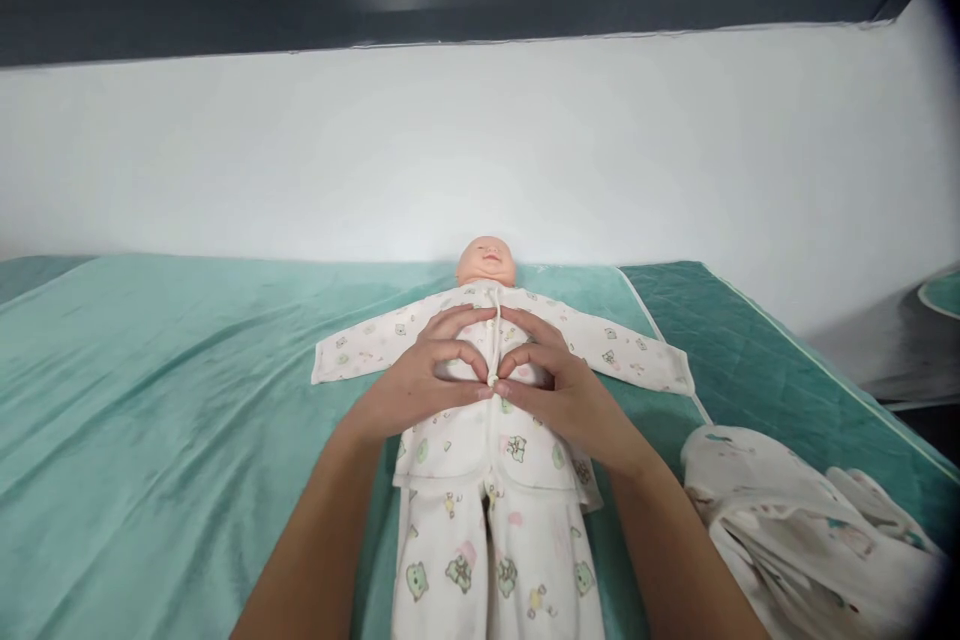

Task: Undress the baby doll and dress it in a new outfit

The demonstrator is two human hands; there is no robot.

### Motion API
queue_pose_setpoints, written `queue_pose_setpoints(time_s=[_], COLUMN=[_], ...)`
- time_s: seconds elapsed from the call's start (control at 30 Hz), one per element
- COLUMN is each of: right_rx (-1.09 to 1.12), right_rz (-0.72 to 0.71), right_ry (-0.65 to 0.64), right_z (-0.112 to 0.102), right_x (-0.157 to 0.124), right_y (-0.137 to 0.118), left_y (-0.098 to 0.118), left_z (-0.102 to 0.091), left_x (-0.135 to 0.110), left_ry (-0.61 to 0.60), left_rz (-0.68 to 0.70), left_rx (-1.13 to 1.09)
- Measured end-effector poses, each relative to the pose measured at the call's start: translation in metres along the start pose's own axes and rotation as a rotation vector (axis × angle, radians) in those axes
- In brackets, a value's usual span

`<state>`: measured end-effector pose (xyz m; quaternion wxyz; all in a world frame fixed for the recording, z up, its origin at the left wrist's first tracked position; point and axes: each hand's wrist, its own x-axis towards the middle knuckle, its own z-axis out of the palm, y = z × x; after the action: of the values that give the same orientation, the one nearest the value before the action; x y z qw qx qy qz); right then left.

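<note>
A baby doll [487, 262] lies on its back on a teal blanket [172, 390], dressed in a white printed top [465, 430] and matching trousers [495, 560], sleeves spread out sideways. My left hand [427, 375] and my right hand [559, 380] rest on the doll's chest, fingers curled and pinching together at the top's front opening. Between the fingertips is a thin white tie string [495, 335] that runs down from the collar.
A crumpled heap of white printed baby clothes [795, 520] lies at the right on the darker quilted mat [757, 360]. A white wall [480, 150] stands just behind the doll's head, under a dark window frame [480, 0].
</note>
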<state>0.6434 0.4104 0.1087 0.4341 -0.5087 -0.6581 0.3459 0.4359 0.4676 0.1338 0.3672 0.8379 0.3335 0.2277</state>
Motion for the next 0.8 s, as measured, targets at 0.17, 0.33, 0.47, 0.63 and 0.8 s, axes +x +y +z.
queue_pose_setpoints(time_s=[0.17, 0.33, 0.47, 0.63, 0.8], right_rx=[0.010, 0.025, 0.051, 0.057, 0.028], right_rz=[0.016, 0.028, 0.035, 0.009, 0.000], right_ry=[0.026, 0.027, 0.020, 0.016, 0.017], right_z=[0.0031, 0.0028, 0.0012, 0.0002, 0.0007], right_x=[-0.0001, -0.0001, 0.0000, 0.0005, 0.0002], right_y=[-0.0012, -0.0030, -0.0016, 0.0040, 0.0045], left_y=[-0.0019, -0.0020, 0.0001, -0.0012, -0.0017], left_z=[0.0013, 0.0030, 0.0029, 0.0038, 0.0049], left_x=[0.0004, 0.0016, 0.0017, 0.0027, 0.0023], left_ry=[0.020, 0.036, 0.038, 0.058, 0.064], left_rz=[0.011, 0.009, 0.002, 0.014, 0.005], left_rx=[0.025, 0.011, -0.034, -0.021, -0.034])
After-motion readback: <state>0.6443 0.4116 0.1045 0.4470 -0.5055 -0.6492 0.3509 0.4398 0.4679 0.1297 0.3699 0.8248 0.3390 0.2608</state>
